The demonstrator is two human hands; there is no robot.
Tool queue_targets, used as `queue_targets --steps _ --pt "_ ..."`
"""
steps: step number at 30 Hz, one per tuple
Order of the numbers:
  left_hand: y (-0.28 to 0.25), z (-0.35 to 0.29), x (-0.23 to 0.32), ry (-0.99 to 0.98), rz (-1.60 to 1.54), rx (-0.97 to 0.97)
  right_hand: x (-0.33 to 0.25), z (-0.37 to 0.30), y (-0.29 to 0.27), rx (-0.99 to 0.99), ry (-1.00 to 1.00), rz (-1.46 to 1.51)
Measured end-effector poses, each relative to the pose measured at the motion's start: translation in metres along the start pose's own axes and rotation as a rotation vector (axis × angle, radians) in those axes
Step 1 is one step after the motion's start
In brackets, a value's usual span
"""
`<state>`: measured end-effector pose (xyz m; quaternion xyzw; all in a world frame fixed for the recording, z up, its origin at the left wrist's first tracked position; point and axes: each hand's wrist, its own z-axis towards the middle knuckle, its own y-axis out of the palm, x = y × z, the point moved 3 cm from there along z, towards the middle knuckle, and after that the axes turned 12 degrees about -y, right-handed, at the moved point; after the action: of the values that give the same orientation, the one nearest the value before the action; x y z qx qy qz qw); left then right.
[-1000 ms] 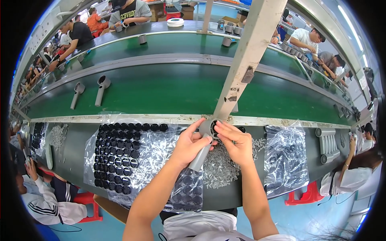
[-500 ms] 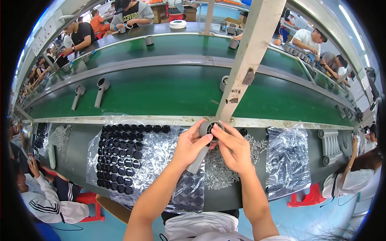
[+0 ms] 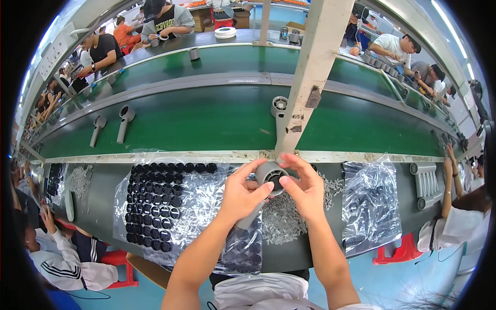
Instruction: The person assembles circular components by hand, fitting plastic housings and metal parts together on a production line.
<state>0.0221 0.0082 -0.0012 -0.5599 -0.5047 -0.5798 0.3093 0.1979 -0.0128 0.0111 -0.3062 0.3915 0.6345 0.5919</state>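
My left hand (image 3: pixel 242 192) is wrapped round a grey hair dryer housing (image 3: pixel 267 170). Its handle slants down toward me, under the left wrist, and its round mouth faces up and to the right. With thumb at the mouth and fingers on the far side, my right hand (image 3: pixel 308 192) grips the barrel's rim. Something dark shows inside the mouth; I cannot tell whether it is a separate part. Under the hands lies a heap of small pale grey pieces (image 3: pixel 284 226). Left of them, rows of round black caps (image 3: pixel 150 197) lie on clear plastic sheeting (image 3: pixel 199 206).
Beyond the bench runs a green conveyor belt (image 3: pixel 196 121) carrying grey housings (image 3: pixel 124 124). A metal post (image 3: pixel 310 82) rises just past my hands. More wrapped black parts (image 3: pixel 371 206) lie right, near stacked grey housings (image 3: pixel 426 186). Co-workers sit on both sides and across.
The housing has turned so its mouth faces more to the right. My right fingers have moved from inside the mouth out to its rim. One housing on the belt has shifted left from behind the post.
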Motion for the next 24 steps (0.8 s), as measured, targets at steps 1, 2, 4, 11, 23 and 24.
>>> queue_targets --steps 1,2,4,11,23,24 --pt "0.001 -0.001 0.001 -0.006 0.02 -0.011 0.003 0.0 -0.001 -0.01 0.06 0.03" --pt "0.0 0.0 -0.001 -0.007 0.021 -0.01 0.005 0.0 -0.001 -0.023 0.119 0.062" --pt "-0.003 0.001 -0.004 0.028 0.048 0.008 0.006 0.0 -0.004 -0.022 0.162 0.124" --pt "0.005 -0.004 0.001 0.079 0.046 0.03 0.011 -0.007 -0.001 -0.062 0.347 0.257" --pt "0.002 -0.005 0.004 0.213 0.372 0.044 0.015 -0.007 0.004 -0.072 0.267 0.188" --pt "0.003 -0.005 0.005 0.168 0.27 0.008 0.016 -0.008 0.003 -0.072 0.269 0.189"
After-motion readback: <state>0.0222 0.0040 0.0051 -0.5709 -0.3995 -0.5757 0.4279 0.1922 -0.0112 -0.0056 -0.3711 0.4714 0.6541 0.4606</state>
